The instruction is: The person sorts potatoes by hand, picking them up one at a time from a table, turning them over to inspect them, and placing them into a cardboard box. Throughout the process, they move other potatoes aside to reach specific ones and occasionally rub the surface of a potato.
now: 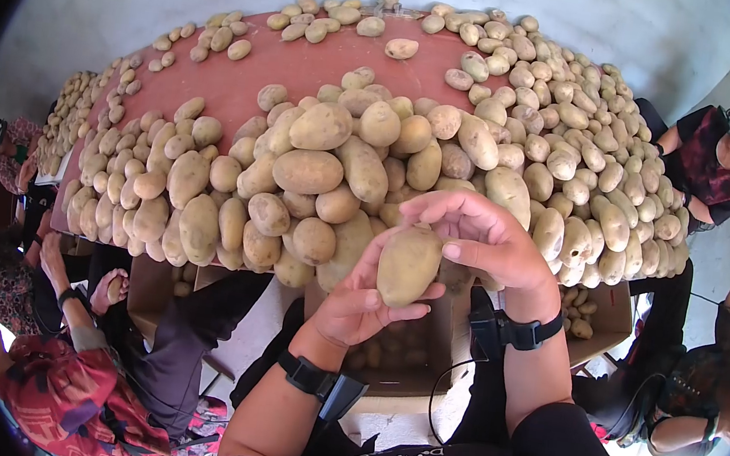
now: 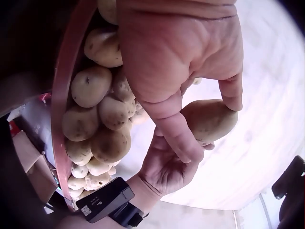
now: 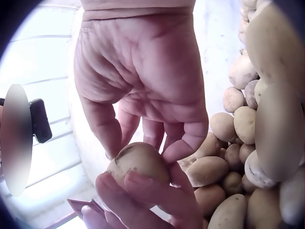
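Note:
In the head view, a single potato (image 1: 408, 266) is held up between both hands in front of the pile. The left hand (image 1: 355, 303) grips it from the left and below, thumb and fingers round its sides. From the right, the right hand (image 1: 498, 248) bends over its upper part, the thumb on its side. The right wrist view shows the right hand (image 3: 143, 81) pinching the potato (image 3: 143, 164), which has a dark mark, with left fingertips (image 3: 138, 179) against it. In the left wrist view, the left thumb and a finger span the potato (image 2: 209, 119).
A large heap of potatoes (image 1: 308, 172) covers much of the red table (image 1: 312, 64), up to its front edge. Below that edge stand cardboard boxes (image 1: 397, 380) with potatoes inside. Other people sit close by on the left (image 1: 68, 383) and right (image 1: 689, 382).

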### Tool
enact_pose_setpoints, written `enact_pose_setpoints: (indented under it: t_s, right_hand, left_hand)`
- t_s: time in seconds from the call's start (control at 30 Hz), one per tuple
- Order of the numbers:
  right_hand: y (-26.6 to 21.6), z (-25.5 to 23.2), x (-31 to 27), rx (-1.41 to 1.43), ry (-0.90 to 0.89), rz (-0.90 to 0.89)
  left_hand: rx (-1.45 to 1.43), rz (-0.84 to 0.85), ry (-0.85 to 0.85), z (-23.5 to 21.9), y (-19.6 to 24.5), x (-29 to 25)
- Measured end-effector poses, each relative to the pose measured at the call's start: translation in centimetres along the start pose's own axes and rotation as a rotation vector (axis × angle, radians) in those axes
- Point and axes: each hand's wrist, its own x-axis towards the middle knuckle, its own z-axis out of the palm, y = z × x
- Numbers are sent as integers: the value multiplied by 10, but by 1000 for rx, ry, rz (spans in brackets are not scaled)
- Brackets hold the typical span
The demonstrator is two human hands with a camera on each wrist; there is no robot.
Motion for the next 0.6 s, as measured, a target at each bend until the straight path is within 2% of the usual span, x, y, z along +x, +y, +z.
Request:
enact_pose_setpoints:
  t_s: [0.1,0.2,0.33,0.5,0.6]
  right_hand:
    - [2,0,0,-88,22,62]
    - [-4,1,-1,-3,-48,202]
    - [-3,2,-1,-37,-57,185]
    - [-8,5,-2,-191,-23,245]
    - [-7,2,-3,-180,-30,163]
  left_hand:
    - [88,26,25,5,4,1]
    - [136,42,42,5,4,4]
    - [323,117,135,3,-1,10]
    - [312,153,149,11,-3,14]
    - [253,137,100,7,-6,12]
